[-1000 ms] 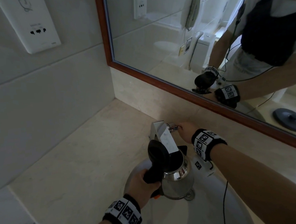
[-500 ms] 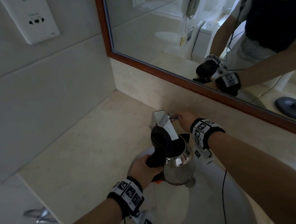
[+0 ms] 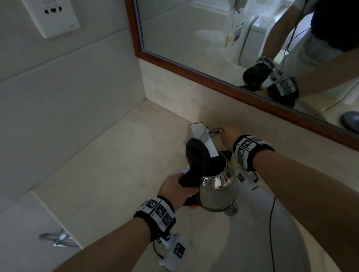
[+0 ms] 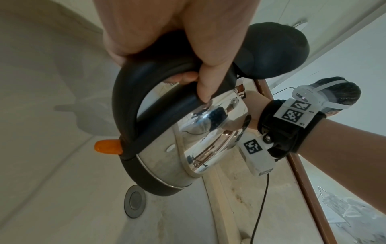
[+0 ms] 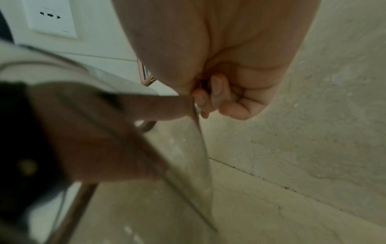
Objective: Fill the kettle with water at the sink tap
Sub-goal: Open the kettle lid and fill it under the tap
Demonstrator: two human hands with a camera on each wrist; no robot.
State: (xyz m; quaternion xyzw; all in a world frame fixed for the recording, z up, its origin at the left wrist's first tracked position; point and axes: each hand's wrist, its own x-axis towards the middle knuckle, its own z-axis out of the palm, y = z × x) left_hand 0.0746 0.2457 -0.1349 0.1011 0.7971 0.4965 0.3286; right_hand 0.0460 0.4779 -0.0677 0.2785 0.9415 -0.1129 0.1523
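left hand (image 3: 178, 187) grips the kettle (image 3: 217, 188) handle under the tap (image 3: 202, 138); right hand (image 3: 229, 136) pinches the tap lever; a hard turn could splash water past the opening

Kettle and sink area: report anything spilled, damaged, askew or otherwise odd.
Nothing stands out. The kettle is held upright over the sink by the left hand, lid open under the tap spout; the right hand grips the tap handle. No spill or damage shows.
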